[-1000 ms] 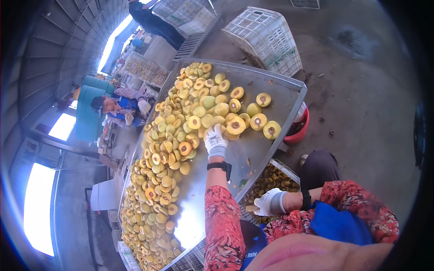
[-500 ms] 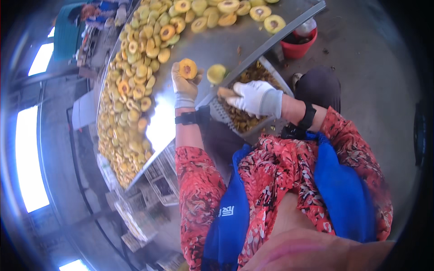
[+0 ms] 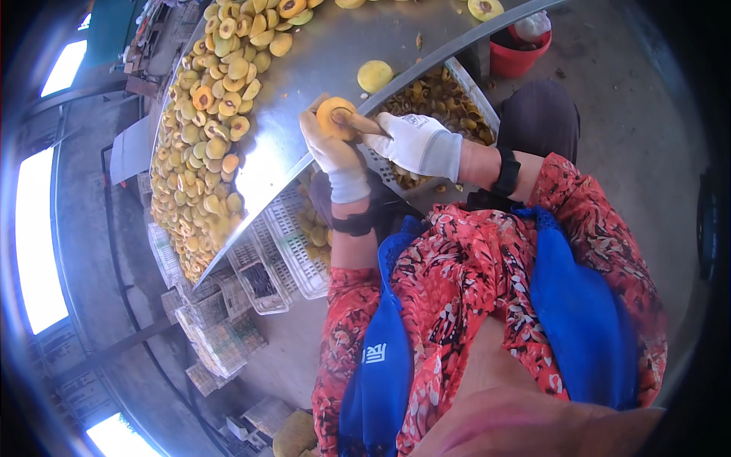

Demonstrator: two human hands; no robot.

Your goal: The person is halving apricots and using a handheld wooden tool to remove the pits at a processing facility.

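Note:
My left hand (image 3: 331, 148), in a white glove stained tan, is closed around a yellow peach half (image 3: 333, 114), its cut face and brown centre turned toward my right hand. My right hand (image 3: 407, 141), also gloved, has its fingers pressed together at that cut face. Whether a small tool sits in those fingers is too blurred to tell. Another peach half (image 3: 375, 76) lies rounded side up on the metal table (image 3: 320, 57), close to the edge beyond my hands. Just past the table edge, a white crate (image 3: 476, 99) holds many brownish-yellow pieces, partly hidden by my right hand.
A large heap of peach halves (image 3: 205, 145) covers the table's left side. The raised metal rim (image 3: 457, 42) runs along its right edge. A red bucket (image 3: 518, 57) stands on the floor at the right. White plastic crates (image 3: 293, 244) sit below the table's near edge.
My hands have come together: the left moved right and nearer with the peach half, and the right now meets its cut face. The view has shifted, showing more of the crates below.

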